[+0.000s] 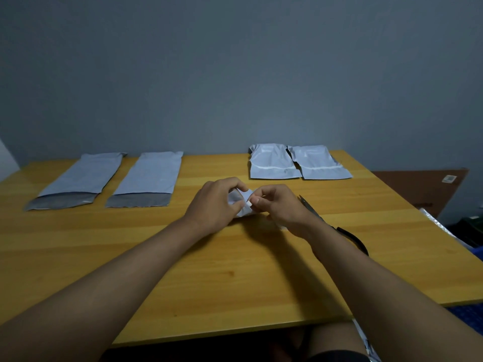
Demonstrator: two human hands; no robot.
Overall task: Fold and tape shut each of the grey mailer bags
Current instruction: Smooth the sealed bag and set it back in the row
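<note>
Wooden table, yellow-orange grain in long planks, smooth and matte, set against a plain grey-blue wall. Four grey mailer bags lie flat along the far edge, thin plastic film with a slight sheen. Two unfolded bags on the left: the far-left bag and the second bag, both long rectangles, side by side but apart, each with a darker grey open flap at the near end. Two shorter bags on the right: the third bag and the fourth bag, wrinkled, a pale strip crossing each, edges touching or slightly overlapping. Near table centre, a small crumpled white piece, papery or film-like; what it is cannot be told. Both forearms are bare and reach forward, meeting over it. Left hand curls round the piece, knuckles up, thumb tucked under. Right hand pinches its near edge between thumb and forefinger, other fingers loosely bent. One pair of scissors, dark handles and grey blades, lies on the table just beside and partly under the right wrist.
</note>
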